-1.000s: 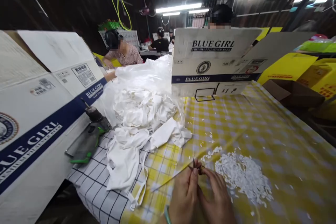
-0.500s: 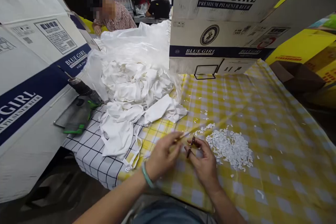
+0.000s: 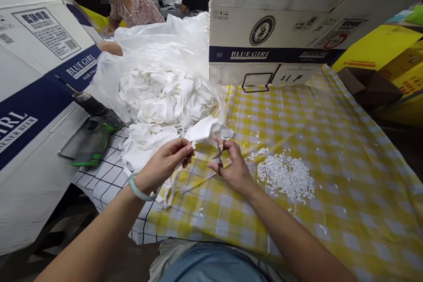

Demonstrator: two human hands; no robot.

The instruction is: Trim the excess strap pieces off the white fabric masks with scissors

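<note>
My left hand (image 3: pixel 170 156), with a pale green bangle on its wrist, pinches the end of a white cloth piece (image 3: pixel 203 130). Fingers hide part of that end. Small scissors (image 3: pixel 218 158) with dark handles sit in my right hand (image 3: pixel 234 167), just right of the pinched cloth; their blades are blurred, so I cannot tell whether they touch it. More white cloth pieces with thin straps (image 3: pixel 148 139) lie left of and behind my hands. Right of my right hand a pile of small white snippets (image 3: pixel 286 176) rests on the yellow checked tablecloth (image 3: pixel 346 211).
Behind the hands, a clear plastic bag (image 3: pixel 158 37) holds a heap of white cloth (image 3: pixel 165 97). A cordless drill (image 3: pixel 94 128) stands at left, beside a large carton (image 3: pixel 29 79). Another carton (image 3: pixel 271 31) rises at the back. Two people (image 3: pixel 140 6) are beyond the table.
My left hand has moved left and away from me and now pinches a white cloth end. The scissors in my right hand have moved up and left. The view has shifted slightly.
</note>
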